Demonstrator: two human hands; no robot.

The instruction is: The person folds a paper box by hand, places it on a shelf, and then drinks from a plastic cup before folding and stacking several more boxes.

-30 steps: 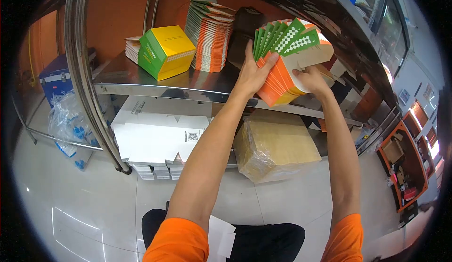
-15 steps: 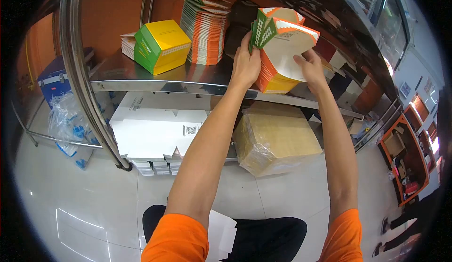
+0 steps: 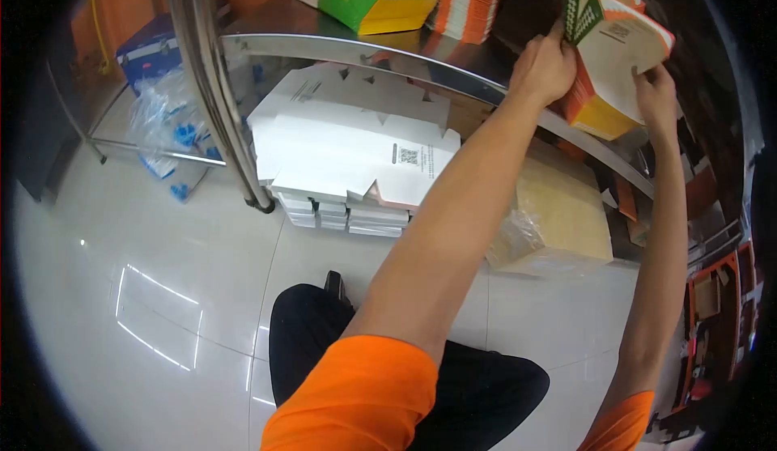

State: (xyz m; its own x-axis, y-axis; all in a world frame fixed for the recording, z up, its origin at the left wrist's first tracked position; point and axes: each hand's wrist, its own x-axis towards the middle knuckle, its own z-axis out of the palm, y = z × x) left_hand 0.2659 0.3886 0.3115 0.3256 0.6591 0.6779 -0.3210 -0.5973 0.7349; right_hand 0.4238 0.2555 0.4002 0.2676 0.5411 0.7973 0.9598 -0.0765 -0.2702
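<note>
Floor [image 3: 162, 244] bright, glossy, white light reflections | upper right dim | fisheye bowing, black vignetted corners | far-right edge soft

The green flaps [image 3: 592, 19] on the paper boxes [image 3: 611, 66], spread like a fan a second ago, are now bunched close. The view is turned, so the left hand [image 3: 545, 67], right hand [image 3: 657, 95] and boxes show higher and further right.

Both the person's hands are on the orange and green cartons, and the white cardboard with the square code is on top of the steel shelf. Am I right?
Not quite: the head view shows the white cardboard with the square code below the steel shelf, not on top. The left hand and right hand are indeed on the cartons.
</note>
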